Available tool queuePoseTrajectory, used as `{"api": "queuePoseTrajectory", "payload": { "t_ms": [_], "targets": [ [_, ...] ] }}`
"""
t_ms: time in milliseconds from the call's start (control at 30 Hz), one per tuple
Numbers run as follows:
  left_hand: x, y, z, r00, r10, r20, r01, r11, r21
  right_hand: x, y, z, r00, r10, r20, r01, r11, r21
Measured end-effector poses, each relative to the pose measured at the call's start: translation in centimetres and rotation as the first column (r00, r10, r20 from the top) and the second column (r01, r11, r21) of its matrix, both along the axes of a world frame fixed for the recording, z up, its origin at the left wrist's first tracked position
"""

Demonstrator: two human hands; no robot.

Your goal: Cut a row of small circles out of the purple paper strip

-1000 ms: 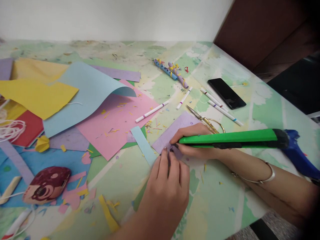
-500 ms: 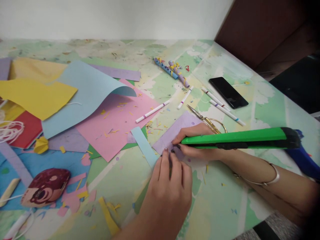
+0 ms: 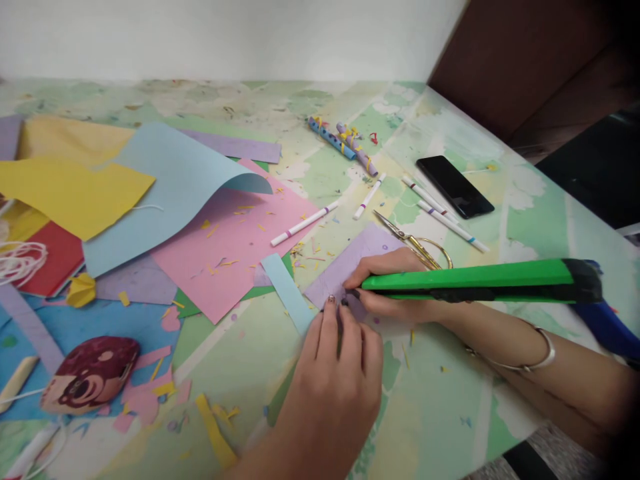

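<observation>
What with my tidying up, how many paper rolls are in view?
2: a blue roll and a purple roll, side by side beyond the scissors. Others may be hidden.

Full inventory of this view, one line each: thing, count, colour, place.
Work sheet: one, purple, centre
Cutter-like tool: one, green and black, right of centre
Paper strip: one, light blue, centre
Scissors: one pair, gold handles, right of centre
Pens: at least four, white, centre-right
Phone: one, black, right
Paper rolls: two, blue and purple, far centre
Large sheets: several, mixed colours, left
Bear-face case: one, dark red, lower left
Cord: count unclear, white, left
Scraps: many, mostly yellow and pink, scattered
Blue object: one, partly hidden, right
Bracelet: one, silver, right wrist
Left hand: one, lower centre
Right hand: one, gripping tool
</observation>
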State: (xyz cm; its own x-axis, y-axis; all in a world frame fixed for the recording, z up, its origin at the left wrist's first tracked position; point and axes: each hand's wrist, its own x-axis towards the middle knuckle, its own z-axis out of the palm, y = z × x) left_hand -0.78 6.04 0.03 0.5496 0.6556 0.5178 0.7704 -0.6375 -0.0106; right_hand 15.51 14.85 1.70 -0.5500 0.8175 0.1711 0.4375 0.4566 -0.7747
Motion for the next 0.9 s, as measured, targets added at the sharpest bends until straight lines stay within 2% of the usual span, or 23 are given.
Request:
{"api": "queuePoseTrajectory", "payload": {
  "t_ms": [100,200,300,467,600,767,900],
  "targets": [
    [-0.7,0.8,-0.1,0.994,-0.048,0.096,0.055,0.996,-0.077,0.2,0.3,0.1,0.999,-0.022,-0.044,0.023,0.999,0.025],
    [-1.4,1.8,0.2,0.983,0.050,0.179,-0.018,0.985,-0.173,0.5,0.6,0.2,0.986,-0.118,-0.119,0.119,0.993,-0.001],
    [-2.0,2.6,0.7,0.970,0.172,0.170,-0.121,0.955,-0.272,0.7,0.8,0.2,0.958,-0.216,-0.189,0.215,0.976,-0.025],
    [-2.3,3.3,0.9,0.969,0.153,0.195,-0.084,0.944,-0.320,0.8,0.6,0.3,0.933,-0.286,-0.218,0.291,0.957,-0.009],
    [-2.0,3.0,0.5,0.970,0.195,0.147,-0.153,0.954,-0.257,0.7,0.3,0.7,0.955,-0.222,-0.199,0.221,0.975,-0.027],
    [-1.6,2.0,0.2,0.989,0.142,0.034,-0.133,0.972,-0.196,0.7,0.4,1.1,0.997,0.039,-0.069,-0.047,0.991,-0.126],
    [-1.9,2.0,0.1,0.996,0.082,0.036,-0.076,0.989,-0.129,1.1,0.7,1.1,0.997,0.048,-0.056,-0.057,0.983,-0.176]
  ]
}}
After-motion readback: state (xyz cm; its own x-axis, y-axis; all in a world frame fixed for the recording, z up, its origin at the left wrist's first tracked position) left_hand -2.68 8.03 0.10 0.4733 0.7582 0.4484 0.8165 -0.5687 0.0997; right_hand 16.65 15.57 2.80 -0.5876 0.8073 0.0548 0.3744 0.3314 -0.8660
